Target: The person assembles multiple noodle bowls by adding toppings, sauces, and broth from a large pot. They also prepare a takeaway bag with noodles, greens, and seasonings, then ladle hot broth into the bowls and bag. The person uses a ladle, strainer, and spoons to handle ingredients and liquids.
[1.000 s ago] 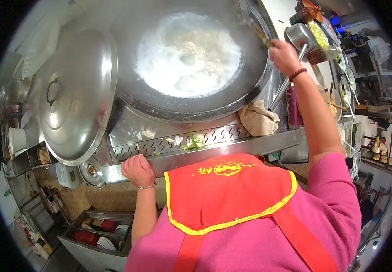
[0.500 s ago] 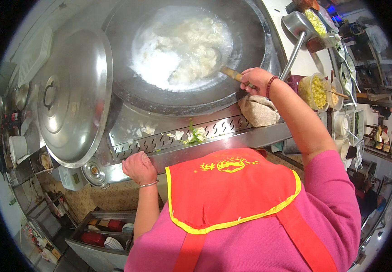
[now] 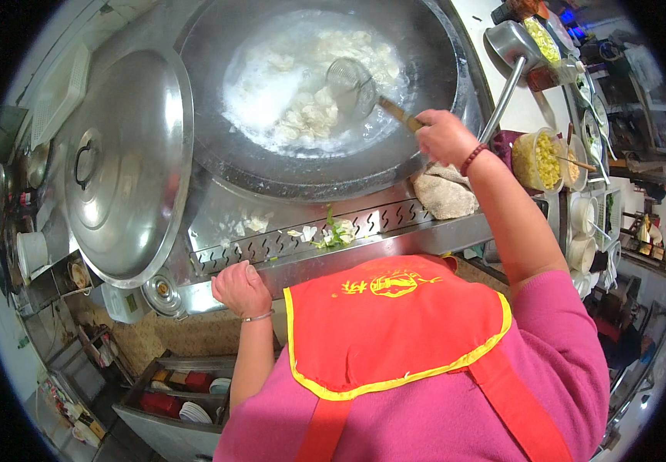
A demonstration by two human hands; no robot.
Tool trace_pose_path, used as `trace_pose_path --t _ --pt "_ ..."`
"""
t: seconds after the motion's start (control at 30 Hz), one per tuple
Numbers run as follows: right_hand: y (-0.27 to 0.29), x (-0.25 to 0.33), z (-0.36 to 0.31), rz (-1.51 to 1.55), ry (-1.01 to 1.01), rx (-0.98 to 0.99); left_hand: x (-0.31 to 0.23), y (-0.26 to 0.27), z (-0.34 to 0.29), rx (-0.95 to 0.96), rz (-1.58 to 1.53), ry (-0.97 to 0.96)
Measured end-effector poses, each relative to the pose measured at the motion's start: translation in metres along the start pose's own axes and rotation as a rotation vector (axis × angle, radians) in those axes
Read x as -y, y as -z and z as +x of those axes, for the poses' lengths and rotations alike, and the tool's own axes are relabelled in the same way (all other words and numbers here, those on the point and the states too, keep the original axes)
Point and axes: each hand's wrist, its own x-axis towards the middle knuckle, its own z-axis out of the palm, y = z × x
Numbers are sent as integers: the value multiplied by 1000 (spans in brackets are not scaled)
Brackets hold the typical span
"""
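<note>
My right hand (image 3: pixel 447 138) is closed round the bamboo handle of a round wire skimmer (image 3: pixel 352 83). The skimmer's head is over the middle of a big dark wok (image 3: pixel 217 146), at the surface of white, frothy, steaming liquid (image 3: pixel 267 100). Pale, soft, wonton-like pieces (image 3: pixel 310 119) float bunched together beside and below the mesh. My left hand (image 3: pixel 240 289) rests curled on the stove's front metal edge (image 3: pixel 302 269), its fingertips partly hidden. Under my right wrist lies a crumpled beige cloth (image 3: pixel 444 192).
A large steel lid (image 3: pixel 129 177) leans left of the wok. Vegetable scraps (image 3: pixel 338 232) lie on the slotted drain strip (image 3: pixel 271 245). To the right are a long-handled steel ladle (image 3: pixel 514 46) and a tub of chopped yellow-green food (image 3: pixel 537 160). An open drawer (image 3: pixel 167 427) holds dishes below left.
The skimmer's head has risen from the liquid, moving up and slightly left, and its mesh now shows. My right hand has shifted slightly right. My left hand stays on the edge.
</note>
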Motion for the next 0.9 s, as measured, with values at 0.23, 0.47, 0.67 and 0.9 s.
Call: trace_pose_path --t 0.23,0.47,0.67,0.9 --pt "57 -26 70 -588 348 -762 -1 1 1 10 11 -1" --pt "52 -16 137 199 -57 -253 -4 3 2 43 44 9" --pt "21 5 167 398 -105 66 -5 3 3 52 65 30" --pt "-17 43 186 464 -135 98 -8 5 5 26 18 30"
